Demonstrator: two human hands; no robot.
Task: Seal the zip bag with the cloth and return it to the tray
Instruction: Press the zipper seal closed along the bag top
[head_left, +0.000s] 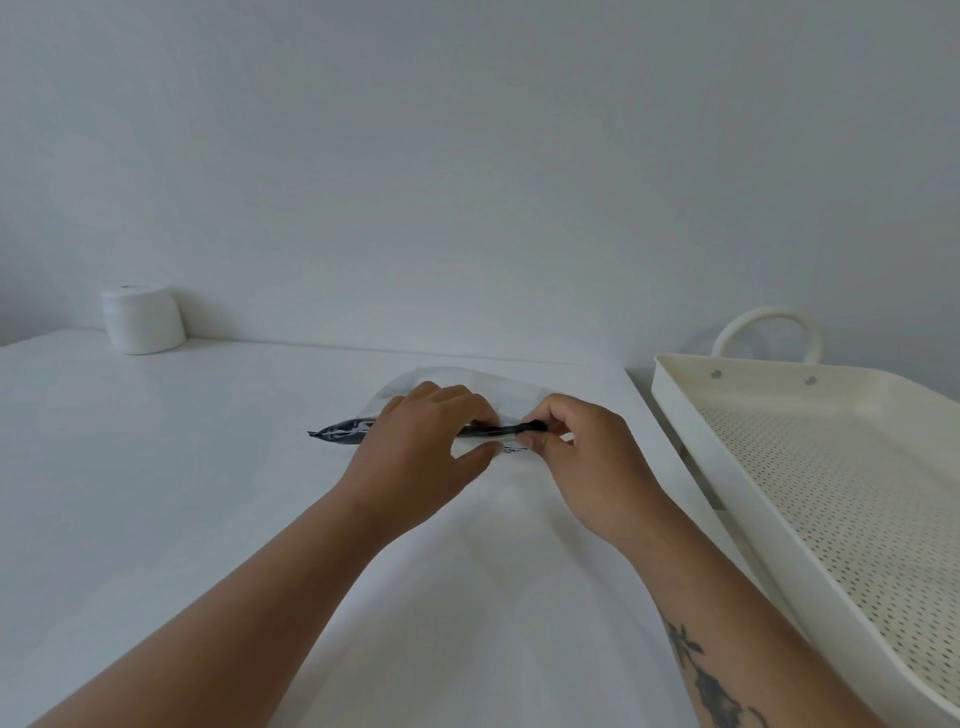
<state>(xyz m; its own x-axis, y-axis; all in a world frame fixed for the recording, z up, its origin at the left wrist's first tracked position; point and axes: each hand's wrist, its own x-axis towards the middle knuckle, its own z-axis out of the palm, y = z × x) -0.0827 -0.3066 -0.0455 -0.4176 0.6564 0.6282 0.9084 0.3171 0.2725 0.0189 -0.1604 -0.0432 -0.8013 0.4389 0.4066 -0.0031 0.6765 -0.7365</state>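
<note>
Left hand (415, 441) and right hand (582, 452) pinch the dark zip strip of the translucent plastic zip bag (343, 431); advise firm, even pressing along the strip

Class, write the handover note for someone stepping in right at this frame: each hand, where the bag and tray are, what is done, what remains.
Left hand: pinching the dark zip strip of the zip bag, near its middle.
Right hand: pinching the same strip at its right end.
Bag lies on the white table, with white cloth bulging behind the hands.
Tray: to the right, nothing visible in it.
Done: bag gripped for sealing. Whether the zip is fully shut cannot be told.
Left: finish the seal, put the bag in the tray.
</note>
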